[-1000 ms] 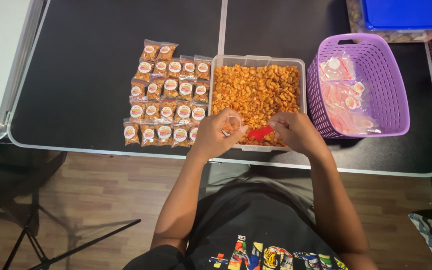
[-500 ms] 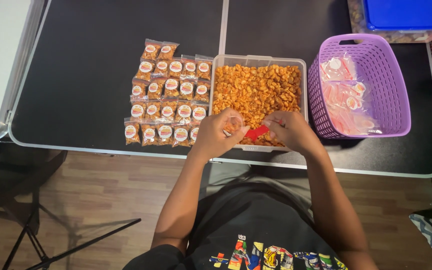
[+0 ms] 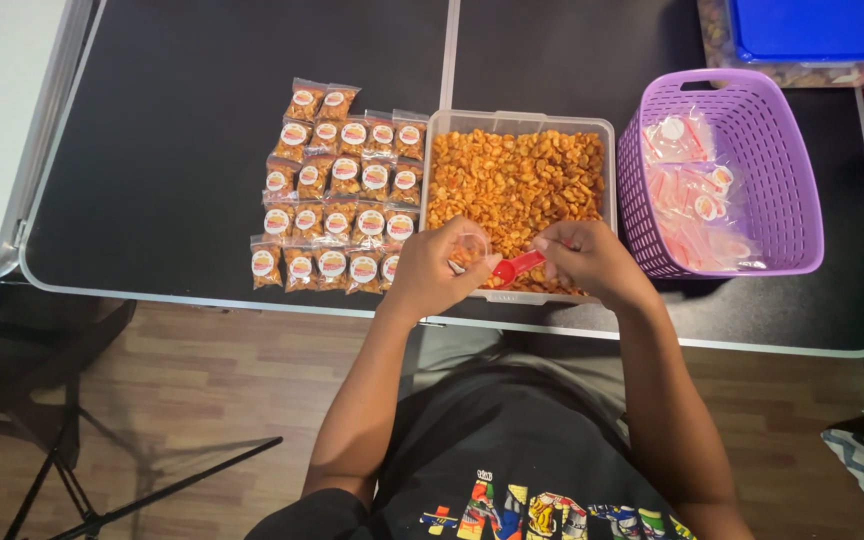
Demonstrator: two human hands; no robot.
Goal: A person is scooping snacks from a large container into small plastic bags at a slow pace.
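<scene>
Two hands meet over the near end of a clear tub (image 3: 432,135) of orange snack pieces, which sits at the tabletop's (image 3: 202,120) near edge. The left hand (image 3: 430,268) closes its grip on a small clear bag (image 3: 468,243), held just above the tub's near left corner. The right hand (image 3: 590,262) pinches the handle of a red spoon (image 3: 516,266), whose bowl points left and lies just beside the bag's mouth. Rows of filled packets (image 3: 337,190) lie left of the tub; a purple basket (image 3: 777,160) of empty bags stands right.
</scene>
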